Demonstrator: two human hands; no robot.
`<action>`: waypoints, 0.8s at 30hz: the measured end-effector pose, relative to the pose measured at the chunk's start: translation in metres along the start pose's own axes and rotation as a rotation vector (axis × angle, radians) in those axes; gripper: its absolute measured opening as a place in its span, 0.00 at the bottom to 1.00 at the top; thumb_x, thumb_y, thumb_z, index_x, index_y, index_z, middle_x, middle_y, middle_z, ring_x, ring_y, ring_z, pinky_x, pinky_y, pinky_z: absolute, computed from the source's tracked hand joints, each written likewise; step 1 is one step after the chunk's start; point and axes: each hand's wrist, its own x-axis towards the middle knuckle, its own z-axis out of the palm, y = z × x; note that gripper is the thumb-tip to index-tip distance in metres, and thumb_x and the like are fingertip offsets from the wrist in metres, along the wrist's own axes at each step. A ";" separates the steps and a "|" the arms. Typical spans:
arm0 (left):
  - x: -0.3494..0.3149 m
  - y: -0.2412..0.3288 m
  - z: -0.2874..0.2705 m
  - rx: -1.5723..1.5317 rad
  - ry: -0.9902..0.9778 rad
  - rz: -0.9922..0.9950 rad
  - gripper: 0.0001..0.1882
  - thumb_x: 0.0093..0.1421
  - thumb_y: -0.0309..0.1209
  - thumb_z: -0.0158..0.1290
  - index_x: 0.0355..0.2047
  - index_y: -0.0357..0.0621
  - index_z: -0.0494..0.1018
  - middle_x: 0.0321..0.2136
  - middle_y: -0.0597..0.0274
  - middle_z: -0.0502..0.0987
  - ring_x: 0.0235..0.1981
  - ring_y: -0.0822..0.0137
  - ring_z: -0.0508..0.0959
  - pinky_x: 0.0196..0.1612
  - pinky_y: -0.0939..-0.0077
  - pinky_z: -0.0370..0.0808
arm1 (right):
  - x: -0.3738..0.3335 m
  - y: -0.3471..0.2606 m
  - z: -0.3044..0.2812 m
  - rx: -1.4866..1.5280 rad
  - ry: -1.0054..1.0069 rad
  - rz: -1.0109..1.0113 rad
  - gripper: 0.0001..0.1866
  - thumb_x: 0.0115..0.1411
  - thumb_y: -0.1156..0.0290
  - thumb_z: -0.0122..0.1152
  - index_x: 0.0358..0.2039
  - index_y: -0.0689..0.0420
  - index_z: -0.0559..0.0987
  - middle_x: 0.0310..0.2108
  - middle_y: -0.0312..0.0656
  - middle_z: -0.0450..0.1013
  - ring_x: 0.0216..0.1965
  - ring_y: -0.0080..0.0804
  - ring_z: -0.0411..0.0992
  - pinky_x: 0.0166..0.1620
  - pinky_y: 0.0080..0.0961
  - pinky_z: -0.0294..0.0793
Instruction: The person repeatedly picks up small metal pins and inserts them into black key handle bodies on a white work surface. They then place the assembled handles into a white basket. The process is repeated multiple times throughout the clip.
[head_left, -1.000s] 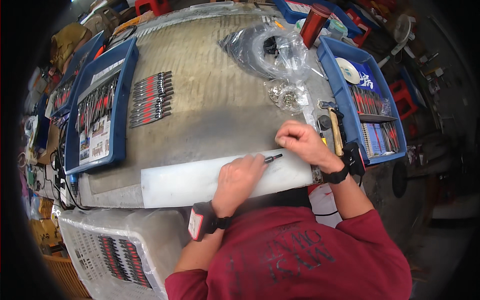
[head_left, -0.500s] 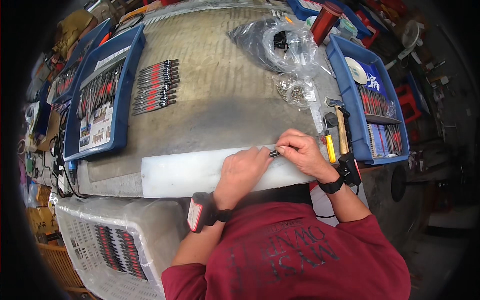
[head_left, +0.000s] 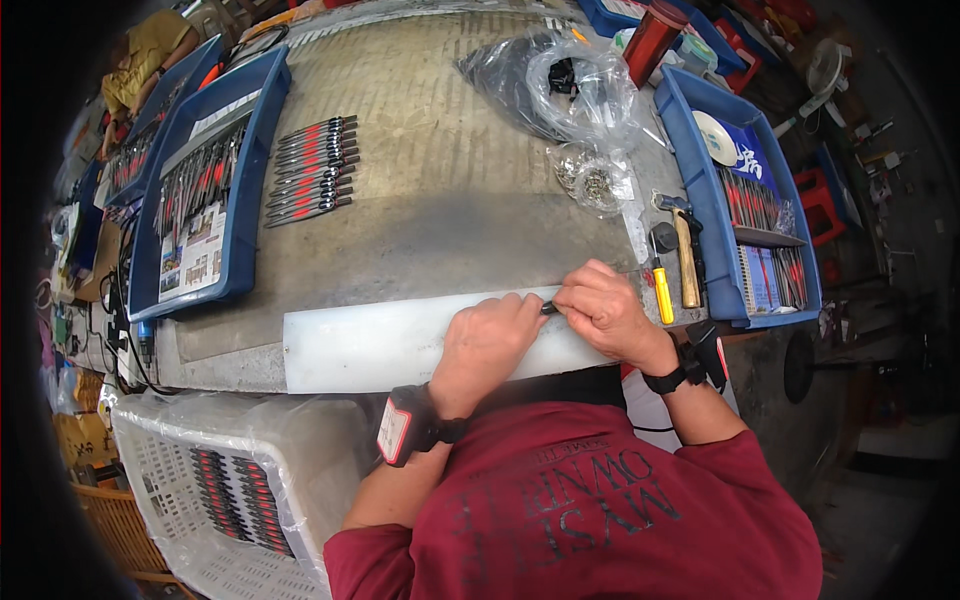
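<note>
Above the white board (head_left: 375, 345) at the table's front edge, my two hands meet at a small dark cylindrical part (head_left: 548, 308). My left hand (head_left: 490, 342) is closed round it, with only its end showing past the fingertips. My right hand (head_left: 606, 312) is closed in a pinch at that end; whether its fingertips grip the part itself or something tiny is hidden. To the right of my right hand lie a yellow-handled screwdriver (head_left: 661, 295) and a hammer (head_left: 686, 260) with a wooden handle.
Red-and-black tools (head_left: 312, 172) lie in a row on the table. Blue trays stand left (head_left: 245, 240) and right (head_left: 700, 200). Plastic bags (head_left: 590, 95), one with small metal parts (head_left: 596, 185), lie at the back right. A white basket (head_left: 150, 470) stands lower left. A person (head_left: 145, 60) is far left.
The fingers of my right hand have curled in closer around the end of the dark part, which shows less now. My left hand stays nearly still. The person at far left has shifted.
</note>
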 end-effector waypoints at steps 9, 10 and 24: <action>0.000 0.000 -0.001 -0.009 0.009 -0.008 0.11 0.52 0.34 0.57 0.25 0.45 0.66 0.17 0.62 0.66 0.18 0.64 0.73 0.19 0.68 0.70 | -0.001 0.007 -0.008 0.161 -0.090 0.159 0.07 0.53 0.75 0.62 0.32 0.62 0.78 0.29 0.44 0.72 0.30 0.40 0.71 0.33 0.30 0.71; 0.000 0.000 -0.001 -0.012 0.011 -0.009 0.11 0.52 0.34 0.57 0.25 0.45 0.66 0.17 0.62 0.66 0.18 0.64 0.73 0.19 0.68 0.70 | 0.000 0.008 -0.009 0.167 -0.090 0.168 0.06 0.54 0.74 0.61 0.32 0.62 0.78 0.29 0.44 0.72 0.30 0.39 0.71 0.33 0.29 0.70; 0.000 0.000 0.001 0.012 -0.002 -0.008 0.10 0.53 0.34 0.57 0.24 0.45 0.67 0.17 0.63 0.66 0.17 0.64 0.72 0.19 0.69 0.70 | 0.002 -0.002 0.003 0.037 -0.124 0.309 0.06 0.56 0.72 0.59 0.29 0.62 0.79 0.26 0.44 0.72 0.29 0.41 0.72 0.32 0.30 0.70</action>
